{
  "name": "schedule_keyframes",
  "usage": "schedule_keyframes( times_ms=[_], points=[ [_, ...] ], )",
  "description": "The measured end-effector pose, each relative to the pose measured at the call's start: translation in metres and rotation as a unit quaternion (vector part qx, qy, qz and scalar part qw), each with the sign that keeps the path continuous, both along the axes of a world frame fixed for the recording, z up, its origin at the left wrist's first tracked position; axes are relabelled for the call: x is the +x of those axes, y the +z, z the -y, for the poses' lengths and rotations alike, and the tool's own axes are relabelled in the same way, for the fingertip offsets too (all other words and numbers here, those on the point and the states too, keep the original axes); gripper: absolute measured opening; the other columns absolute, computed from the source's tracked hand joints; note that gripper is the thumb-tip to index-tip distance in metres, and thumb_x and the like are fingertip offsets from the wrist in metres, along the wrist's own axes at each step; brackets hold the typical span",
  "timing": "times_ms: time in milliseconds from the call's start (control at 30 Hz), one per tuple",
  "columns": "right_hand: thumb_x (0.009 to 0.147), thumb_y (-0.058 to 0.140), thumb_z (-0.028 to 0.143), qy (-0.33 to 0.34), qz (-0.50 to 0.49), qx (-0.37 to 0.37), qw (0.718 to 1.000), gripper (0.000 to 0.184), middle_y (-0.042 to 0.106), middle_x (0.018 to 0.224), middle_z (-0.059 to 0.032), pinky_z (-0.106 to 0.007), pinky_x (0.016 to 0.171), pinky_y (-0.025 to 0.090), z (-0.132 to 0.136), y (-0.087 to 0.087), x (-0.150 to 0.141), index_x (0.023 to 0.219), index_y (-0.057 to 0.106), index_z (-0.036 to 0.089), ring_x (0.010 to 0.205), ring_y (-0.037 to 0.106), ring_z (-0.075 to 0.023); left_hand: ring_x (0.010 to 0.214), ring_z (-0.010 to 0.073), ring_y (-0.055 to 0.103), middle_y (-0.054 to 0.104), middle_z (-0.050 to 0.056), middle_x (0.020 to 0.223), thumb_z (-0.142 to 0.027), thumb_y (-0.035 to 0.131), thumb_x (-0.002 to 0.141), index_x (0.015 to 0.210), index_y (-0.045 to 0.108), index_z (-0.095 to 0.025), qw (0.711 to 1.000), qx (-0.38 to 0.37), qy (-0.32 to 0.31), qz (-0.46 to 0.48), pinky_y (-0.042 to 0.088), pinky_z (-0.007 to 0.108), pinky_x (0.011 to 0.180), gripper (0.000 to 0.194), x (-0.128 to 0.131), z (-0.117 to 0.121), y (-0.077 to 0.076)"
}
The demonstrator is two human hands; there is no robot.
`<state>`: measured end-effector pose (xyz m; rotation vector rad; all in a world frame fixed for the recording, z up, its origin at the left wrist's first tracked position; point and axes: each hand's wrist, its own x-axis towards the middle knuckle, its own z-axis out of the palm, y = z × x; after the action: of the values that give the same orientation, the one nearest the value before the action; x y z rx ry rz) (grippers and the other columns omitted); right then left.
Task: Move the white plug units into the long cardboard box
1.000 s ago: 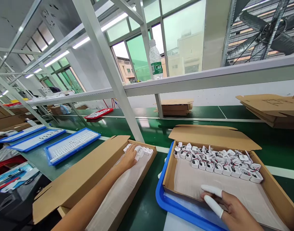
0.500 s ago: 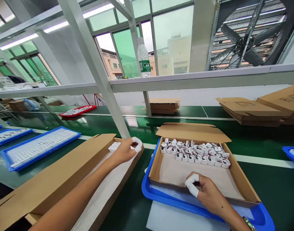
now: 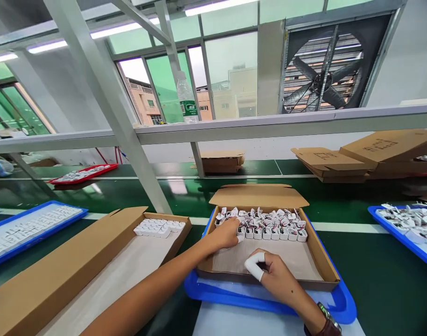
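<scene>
My left hand point(image 3: 229, 234) reaches into the open cardboard box point(image 3: 323, 280) on the right, bent fingers against the left end of the rows of small white plastic parts with wires point(image 3: 275, 232). What lies between its fingertips is hidden. My right hand point(image 3: 274, 275) hovers over that box's front edge, thumb and forefinger curled together in white finger covers; anything inside the pinch cannot be made out. On the left, a long cardboard box point(image 3: 76, 252) holds white parts point(image 3: 159, 227) grouped at its far end on pale lining paper.
A blue tray point(image 3: 230, 298) lies under the right box. Other blue trays with white parts stand at the left point(image 3: 34, 224) and right point(image 3: 405, 228). A red tray point(image 3: 83, 173) and flattened cartons point(image 3: 332, 161) are farther back. A slanted metal post point(image 3: 139, 163) rises behind the boxes.
My left hand has moved from the far end of the left box to the parts in the right box. My right hand stays pinched near the front edge. The view has turned rightward.
</scene>
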<state>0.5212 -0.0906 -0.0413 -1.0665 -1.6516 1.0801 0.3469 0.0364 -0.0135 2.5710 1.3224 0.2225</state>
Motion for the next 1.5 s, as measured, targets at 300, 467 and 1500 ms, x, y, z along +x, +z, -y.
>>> schedule_keyframes(
  times_ms=[300,467,1500],
  points=[
    [0.083,0.060,0.014,0.003,-0.018,0.002,1.000,0.015,0.064,0.076,0.0014,-0.025,0.069,0.046,-0.001,0.000,0.000,0.071,0.068,0.018,0.074,0.057,-0.0151,0.109,0.0267,0.061,0.065,0.009,0.114,-0.024,0.069,0.091,0.106,0.065,-0.014,0.998,-0.023,0.028,0.055,0.051,0.049,0.096,0.019,0.006,0.001,-0.007],
    [0.090,0.062,0.029,-0.007,-0.037,0.000,0.999,0.019,0.065,0.077,-0.0004,-0.028,0.073,0.049,-0.002,0.000,0.001,0.077,0.071,0.017,0.076,0.060,-0.0166,0.100,0.0255,0.063,0.062,0.013,0.110,-0.021,0.069,0.085,0.118,0.059,-0.013,0.977,-0.042,0.042,0.202,0.055,0.041,0.087,0.035,0.000,0.021,0.019],
    [0.093,0.055,0.001,0.055,0.112,0.318,0.940,0.057,0.065,0.113,-0.0098,-0.039,0.086,0.057,0.010,0.008,0.012,0.142,0.054,0.030,0.103,0.062,-0.0237,0.099,0.0183,0.064,0.066,0.005,0.112,-0.022,0.069,0.092,0.132,0.066,-0.026,0.850,-0.218,-0.080,0.473,0.054,0.029,0.089,0.040,-0.045,0.105,-0.008]
  ],
)
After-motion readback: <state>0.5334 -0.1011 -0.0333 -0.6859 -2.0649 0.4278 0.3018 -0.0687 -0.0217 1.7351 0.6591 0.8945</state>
